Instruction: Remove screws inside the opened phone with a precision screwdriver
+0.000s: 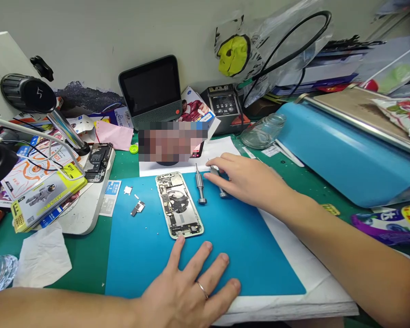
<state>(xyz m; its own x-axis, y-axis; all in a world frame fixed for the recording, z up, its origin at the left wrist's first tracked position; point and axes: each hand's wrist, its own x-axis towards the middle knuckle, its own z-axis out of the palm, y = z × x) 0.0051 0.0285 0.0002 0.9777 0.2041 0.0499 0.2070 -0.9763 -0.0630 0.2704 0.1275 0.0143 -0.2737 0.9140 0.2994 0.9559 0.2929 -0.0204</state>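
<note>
An opened phone (pixel 179 207) lies on the blue mat (pixel 136 259), its boards and a round dark coil exposed. My left hand (pixel 194 284) rests flat below it with fingers spread; one fingertip touches the phone's bottom edge. A ring circles one finger. To the phone's right, a grey screwdriver (pixel 200 186) lies on the mat. My right hand (pixel 241 177) is over a second screwdriver (pixel 223 193), partly hiding it; thumb and index finger are apart. Left of the phone lie a dark metal bracket (pixel 137 208) and a small silver plate (pixel 128 190).
Left stands a microscope base (pixel 95 209) bearing another opened phone (pixel 97 161) and a yellow battery box (pixel 49 198). Behind the mat are a smart display (pixel 152 89), a soldering station (pixel 225 107) and a glass jar (pixel 263 131). A blue machine (pixel 335 159) borders the right.
</note>
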